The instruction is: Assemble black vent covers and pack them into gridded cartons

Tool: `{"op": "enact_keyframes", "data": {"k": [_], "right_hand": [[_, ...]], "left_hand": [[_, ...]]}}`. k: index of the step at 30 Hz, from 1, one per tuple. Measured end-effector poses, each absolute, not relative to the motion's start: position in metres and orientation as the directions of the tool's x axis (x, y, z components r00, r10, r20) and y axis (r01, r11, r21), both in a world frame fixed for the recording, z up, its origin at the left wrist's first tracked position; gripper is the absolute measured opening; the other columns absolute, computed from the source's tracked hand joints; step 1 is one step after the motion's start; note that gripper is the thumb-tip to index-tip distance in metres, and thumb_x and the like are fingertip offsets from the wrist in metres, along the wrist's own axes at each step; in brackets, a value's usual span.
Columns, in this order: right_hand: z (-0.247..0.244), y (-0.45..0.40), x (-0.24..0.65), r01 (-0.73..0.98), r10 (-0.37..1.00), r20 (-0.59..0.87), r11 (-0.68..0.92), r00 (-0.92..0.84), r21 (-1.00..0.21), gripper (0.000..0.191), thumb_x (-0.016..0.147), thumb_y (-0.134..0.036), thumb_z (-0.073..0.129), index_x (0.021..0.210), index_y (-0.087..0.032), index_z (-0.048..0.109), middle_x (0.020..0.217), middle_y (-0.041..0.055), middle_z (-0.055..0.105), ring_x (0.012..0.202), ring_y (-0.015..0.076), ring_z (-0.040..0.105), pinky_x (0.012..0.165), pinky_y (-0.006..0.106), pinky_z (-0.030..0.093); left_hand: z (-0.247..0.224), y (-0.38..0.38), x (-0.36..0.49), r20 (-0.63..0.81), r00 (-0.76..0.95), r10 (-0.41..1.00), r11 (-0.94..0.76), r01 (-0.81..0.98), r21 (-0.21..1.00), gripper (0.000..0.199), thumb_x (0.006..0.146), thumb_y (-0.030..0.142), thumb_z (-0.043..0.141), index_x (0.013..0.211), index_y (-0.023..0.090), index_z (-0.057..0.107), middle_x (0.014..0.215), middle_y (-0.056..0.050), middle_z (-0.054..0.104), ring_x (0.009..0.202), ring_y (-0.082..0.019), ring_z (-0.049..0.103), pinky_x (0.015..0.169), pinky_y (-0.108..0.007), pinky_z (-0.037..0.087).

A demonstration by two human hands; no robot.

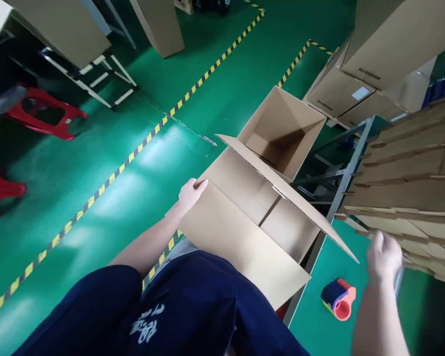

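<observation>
An open cardboard box [241, 237] is in front of my body, its near flap folded out toward me and its far flap standing up at a slant. My left hand [193, 194] is closed on the left corner of the near flap, thumb on top. Over at the right, my right hand [384, 254] is curled closed beside a stack of folded cardboard [408, 183]; whatever its fingers may hold is hidden. A red and blue tape dispenser [339, 298] lies on the green tabletop [319, 326], left of my right forearm.
Another open box [282, 128] stands just beyond. Large closed cartons [341, 94] are piled at the back right. A metal frame [350, 163] runs beside the stack. Red stools [46, 112] and a white-barred rack [104, 81] are at the left. Yellow-black tape [133, 154] crosses the green floor.
</observation>
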State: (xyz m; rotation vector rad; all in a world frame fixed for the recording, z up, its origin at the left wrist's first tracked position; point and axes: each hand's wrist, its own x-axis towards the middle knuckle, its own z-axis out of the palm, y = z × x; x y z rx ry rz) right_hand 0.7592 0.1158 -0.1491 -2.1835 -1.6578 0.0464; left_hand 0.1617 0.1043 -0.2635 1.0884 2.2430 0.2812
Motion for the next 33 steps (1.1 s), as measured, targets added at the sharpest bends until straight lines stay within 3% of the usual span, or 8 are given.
{"op": "enact_keyframes", "data": {"k": [4,6,9,12,16,22,27,33], "right_hand": [[-0.133,0.282,0.585,0.794,0.945,0.078,0.310,-0.317,-0.523,0.072,0.097,-0.072,0.033,0.141,-0.022,0.063,0.141,0.0172,0.063,0.136,0.0363,0.055,0.117,0.061,0.041],[-0.147,0.337,0.475,0.642,0.811,-0.008,0.458,-0.585,-0.615,0.087,0.097,-0.077,0.029,0.147,-0.012,0.055,0.151,0.0193,0.054,0.145,0.0332,0.045,0.126,0.056,0.030],[-0.186,0.366,0.345,0.544,0.668,-0.075,0.530,-0.740,-0.651,0.080,0.101,-0.074,0.022,0.138,-0.016,0.064,0.147,0.0127,0.060,0.143,0.0253,0.048,0.124,0.045,0.034],[-0.230,0.348,0.280,0.550,0.594,-0.162,0.560,-0.788,-0.620,0.073,0.104,-0.070,0.023,0.097,-0.019,0.075,0.110,0.0094,0.075,0.112,0.0221,0.066,0.108,0.039,0.046],[-0.272,0.305,0.271,0.605,0.631,-0.163,0.587,-0.758,-0.538,0.067,0.106,-0.064,0.025,0.063,-0.022,0.055,0.073,0.0058,0.065,0.083,0.0202,0.060,0.096,0.038,0.045],[-0.313,0.281,0.277,0.561,0.647,0.014,0.671,-0.762,-0.484,0.054,0.107,-0.052,0.034,0.066,-0.023,0.052,0.073,0.0046,0.058,0.086,0.0215,0.055,0.106,0.043,0.040],[-0.337,0.278,0.277,0.538,0.677,0.083,0.648,-0.731,-0.539,0.039,0.105,-0.048,0.045,0.081,-0.022,0.061,0.090,0.0073,0.063,0.099,0.0248,0.057,0.119,0.056,0.032],[-0.344,0.274,0.290,0.476,0.623,0.074,0.663,-0.779,-0.577,0.034,0.106,-0.044,0.040,0.099,-0.022,0.065,0.107,0.0096,0.067,0.112,0.0267,0.058,0.127,0.062,0.021]], "left_hand": [[-0.261,0.101,0.153,-0.497,-0.462,0.734,0.675,0.571,0.466,0.050,0.093,0.066,0.049,0.068,0.023,0.045,0.073,-0.005,0.061,0.076,-0.022,0.060,0.060,-0.029,0.029],[-0.259,0.094,0.148,-0.516,-0.481,0.709,0.704,0.522,0.481,0.049,0.091,0.065,0.052,0.068,0.023,0.045,0.073,-0.004,0.060,0.073,-0.021,0.057,0.061,-0.029,0.028],[-0.258,0.079,0.140,-0.483,-0.508,0.713,0.698,0.454,0.553,0.046,0.091,0.062,0.053,0.069,0.023,0.045,0.072,-0.002,0.057,0.070,-0.019,0.052,0.061,-0.029,0.027],[-0.259,0.064,0.133,-0.426,-0.533,0.731,0.655,0.372,0.658,0.048,0.089,0.063,0.052,0.066,0.022,0.042,0.066,0.000,0.051,0.067,-0.017,0.047,0.060,-0.029,0.025],[-0.265,0.055,0.125,-0.433,-0.524,0.733,0.614,0.238,0.752,0.054,0.084,0.066,0.057,0.061,0.022,0.035,0.060,0.004,0.038,0.061,-0.013,0.038,0.058,-0.029,0.023],[-0.290,0.067,0.129,-0.493,-0.584,0.645,0.739,0.311,0.598,0.045,0.086,0.060,0.062,0.064,0.022,0.052,0.067,-0.001,0.056,0.070,-0.019,0.054,0.063,-0.030,0.030],[-0.309,0.071,0.140,-0.291,-0.663,0.690,0.658,0.407,0.634,0.033,0.087,0.055,0.069,0.085,0.022,0.066,0.093,-0.007,0.070,0.096,-0.026,0.063,0.086,-0.035,0.045],[-0.320,0.072,0.141,-0.032,-0.534,0.845,0.455,0.686,0.568,0.038,0.097,0.048,0.060,0.127,0.027,0.070,0.147,-0.012,0.059,0.142,-0.033,0.045,0.121,-0.053,0.024]]}}
